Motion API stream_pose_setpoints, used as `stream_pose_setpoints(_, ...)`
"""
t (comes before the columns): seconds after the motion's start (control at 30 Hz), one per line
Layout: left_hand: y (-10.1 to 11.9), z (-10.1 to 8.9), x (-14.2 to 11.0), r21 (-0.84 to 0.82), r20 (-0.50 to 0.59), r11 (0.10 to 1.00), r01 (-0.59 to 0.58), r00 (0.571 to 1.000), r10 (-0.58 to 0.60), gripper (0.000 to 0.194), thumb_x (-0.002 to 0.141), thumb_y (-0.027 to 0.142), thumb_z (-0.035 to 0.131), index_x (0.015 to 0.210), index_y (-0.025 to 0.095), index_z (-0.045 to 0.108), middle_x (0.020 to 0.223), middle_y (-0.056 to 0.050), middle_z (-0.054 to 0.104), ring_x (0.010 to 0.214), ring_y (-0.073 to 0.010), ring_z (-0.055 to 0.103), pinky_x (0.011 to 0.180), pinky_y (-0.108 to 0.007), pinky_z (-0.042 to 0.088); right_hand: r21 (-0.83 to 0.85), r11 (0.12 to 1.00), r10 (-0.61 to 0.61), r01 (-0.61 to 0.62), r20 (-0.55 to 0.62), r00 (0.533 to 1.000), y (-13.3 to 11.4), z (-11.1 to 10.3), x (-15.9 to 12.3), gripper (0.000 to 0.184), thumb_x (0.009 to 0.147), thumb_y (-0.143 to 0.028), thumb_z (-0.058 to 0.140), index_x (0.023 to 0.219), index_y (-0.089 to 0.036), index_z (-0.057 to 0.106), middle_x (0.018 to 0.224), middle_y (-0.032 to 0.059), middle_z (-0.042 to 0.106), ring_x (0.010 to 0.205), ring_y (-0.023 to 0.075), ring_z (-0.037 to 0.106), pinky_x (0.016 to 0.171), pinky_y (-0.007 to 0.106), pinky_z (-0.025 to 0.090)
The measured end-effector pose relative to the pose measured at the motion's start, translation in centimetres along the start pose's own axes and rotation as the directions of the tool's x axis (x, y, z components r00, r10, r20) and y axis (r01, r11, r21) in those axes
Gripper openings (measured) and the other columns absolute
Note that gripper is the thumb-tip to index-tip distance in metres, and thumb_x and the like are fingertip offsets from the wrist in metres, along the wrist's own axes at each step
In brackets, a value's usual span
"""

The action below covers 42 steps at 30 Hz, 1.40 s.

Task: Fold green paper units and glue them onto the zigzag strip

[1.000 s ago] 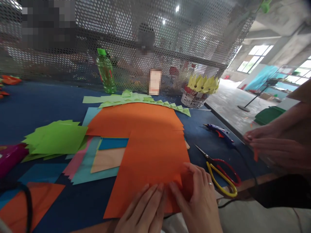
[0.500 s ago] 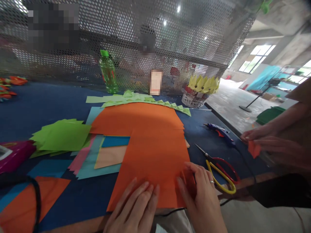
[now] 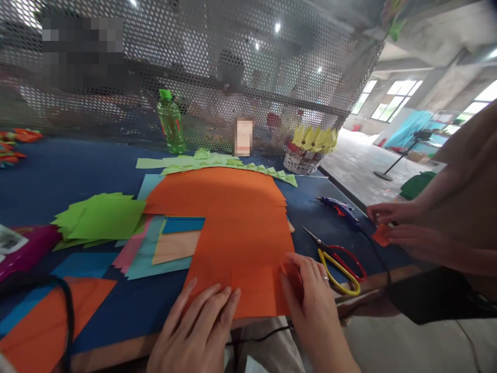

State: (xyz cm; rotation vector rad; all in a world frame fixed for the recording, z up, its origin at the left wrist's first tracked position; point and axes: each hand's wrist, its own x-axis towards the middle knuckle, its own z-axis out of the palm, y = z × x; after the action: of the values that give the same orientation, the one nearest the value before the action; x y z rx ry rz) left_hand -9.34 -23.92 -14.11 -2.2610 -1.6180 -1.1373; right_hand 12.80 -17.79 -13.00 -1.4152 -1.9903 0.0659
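1. Head view, landmark: a large rectangular sheet of bright orange paper (image 3: 244, 233) lies on a dark blue tabletop (image 3: 104, 166), its near end by the table's front edge and its far end over a fanned stack of orange sheets (image 3: 213, 186).
2. Head view, left hand (image 3: 194, 324): it rests palm down on the near left part of the orange sheet, fingers extended and clasping nothing, with the paper beneath the fingertips.
3. Head view, right hand (image 3: 312, 292): wearing a ring, it sits at the sheet's near right edge, fingers bent. The edge curls up between thumb and fingers; whether they pinch it tightly, I cannot tell.
4. Head view, left of the sheet: fanned light blue (image 3: 145, 261), pink (image 3: 130, 251) and peach (image 3: 174, 247) papers, then a pile of lime-green paper squares (image 3: 104, 217). Farther left is a glossy magenta object (image 3: 33, 254), cut off by the frame.
5. Head view, right of the sheet: metal scissors with one yellow and one red handle (image 3: 325, 248) lie just beside the right hand; a dark blue glue gun with a red trigger (image 3: 337, 206) lies beyond them.
6. Head view, past the sheet's far end: pale green strips of folded paper points (image 3: 217, 162) and a clear green plastic bottle (image 3: 171, 127).
7. Head view, well right of the sheet: a co-worker's hands (image 3: 417, 241) hold a small orange paper piece (image 3: 381, 235).
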Motion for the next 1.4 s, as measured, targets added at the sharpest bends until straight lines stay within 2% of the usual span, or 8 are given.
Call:
stream_pose_setpoints(0.17,-1.1,-0.5,0.0,0.066,0.109,0.979,-0.193,0.977,0.185,0.047,0.092,0.007,0.042,0.131,0.018,0.065,0.126,-0.003,0.071,0.119,-0.0168,0.06,0.124,-0.036,0.019,0.047,0.998,-0.042,0.041,0.039,0.998,0.1,-0.4,0.2,0.025,0.1,-0.014,0.04,0.118,-0.023,0.055,0.113,0.0097,0.063,0.102,0.0242,0.058,0.085,0.04,0.049)
stream_pose_setpoints(0.3,-0.7,-0.1,0.0,0.017,0.023,0.997,-0.072,0.997,0.072,0.042,0.095,0.008,0.041,0.126,0.017,0.068,0.122,-0.006,0.072,0.117,-0.0199,0.062,0.121,-0.042,0.026,0.057,0.996,-0.071,0.067,0.071,0.995,-1.0,-1.0,0.8,0.03,0.101,-0.013,0.037,0.123,-0.021,0.055,0.119,0.0109,0.062,0.107,0.0246,0.057,0.091,0.043,0.049)
stream_pose_setpoints(0.6,-1.1,-1.3,0.3,0.09,0.079,0.983,-0.161,0.985,0.154,0.04,0.094,0.009,0.045,0.127,0.019,0.067,0.128,-0.005,0.069,0.119,-0.0211,0.061,0.121,-0.043,0.026,-0.039,0.999,-0.027,0.034,0.16,0.987,-1.7,-0.3,1.7,0.027,0.096,-0.021,0.058,0.123,-0.019,0.059,0.122,0.0111,0.062,0.108,0.0294,0.055,0.095,0.051,0.045)
stream_pose_setpoints(0.77,-1.9,-1.6,1.0,0.131,-0.013,0.975,-0.18,0.983,0.183,0.036,0.092,0.006,0.045,0.121,0.013,0.066,0.12,-0.009,0.072,0.113,-0.0226,0.063,0.115,-0.045,0.033,0.027,0.998,-0.062,0.058,0.199,0.978,-1.0,-1.0,1.8,0.026,0.098,-0.016,0.056,0.122,-0.023,0.061,0.122,0.0086,0.061,0.108,0.0259,0.055,0.098,0.048,0.044)
stream_pose_setpoints(0.93,-1.1,-1.0,2.0,0.109,-0.048,0.981,-0.158,0.985,0.164,0.033,0.095,0.011,0.053,0.127,0.009,0.06,0.124,-0.014,0.067,0.117,-0.0238,0.06,0.111,-0.043,0.037,0.088,0.996,-0.035,0.015,0.226,0.973,-1.6,-1.8,2.0,0.022,0.09,-0.031,0.073,0.107,-0.023,0.063,0.115,0.0068,0.063,0.104,0.0267,0.054,0.092,0.046,0.047)
stream_pose_setpoints(1.07,-0.1,-0.5,2.6,0.063,-0.047,0.985,-0.159,0.986,0.162,0.037,0.095,0.011,0.056,0.132,0.01,0.057,0.13,-0.013,0.065,0.121,-0.0231,0.057,0.112,-0.041,0.037,0.165,0.986,-0.011,-0.024,0.203,0.979,-1.9,-1.8,2.0,0.013,0.088,-0.017,0.071,0.093,-0.023,0.06,0.107,0.004,0.065,0.1,0.0238,0.056,0.088,0.04,0.047)
stream_pose_setpoints(1.2,0.3,-0.2,3.2,0.039,-0.03,0.983,-0.178,0.983,0.18,0.04,0.095,0.01,0.056,0.135,0.013,0.057,0.131,-0.011,0.064,0.121,-0.0224,0.058,0.113,-0.041,0.036,0.307,0.95,-0.095,0.057,0.109,0.989,-1.9,-1.6,1.5,0.024,0.087,-0.001,0.057,0.093,-0.023,0.062,0.102,0.0015,0.067,0.097,0.0193,0.057,0.086,0.035,0.046)
stream_pose_setpoints(1.4,0.1,-0.2,3.6,-0.067,-0.052,0.984,-0.164,0.986,0.16,0.024,0.094,0.003,0.052,0.103,0.019,0.068,0.101,-0.002,0.071,0.102,-0.0158,0.063,0.114,-0.043,0.035,0.354,0.914,-0.225,0.2,0.033,0.974,-2.5,-1.2,0.7,0.028,0.084,0.003,0.056,0.092,-0.022,0.064,0.09,-0.0006,0.071,0.089,0.0185,0.058,0.08,0.035,0.045)
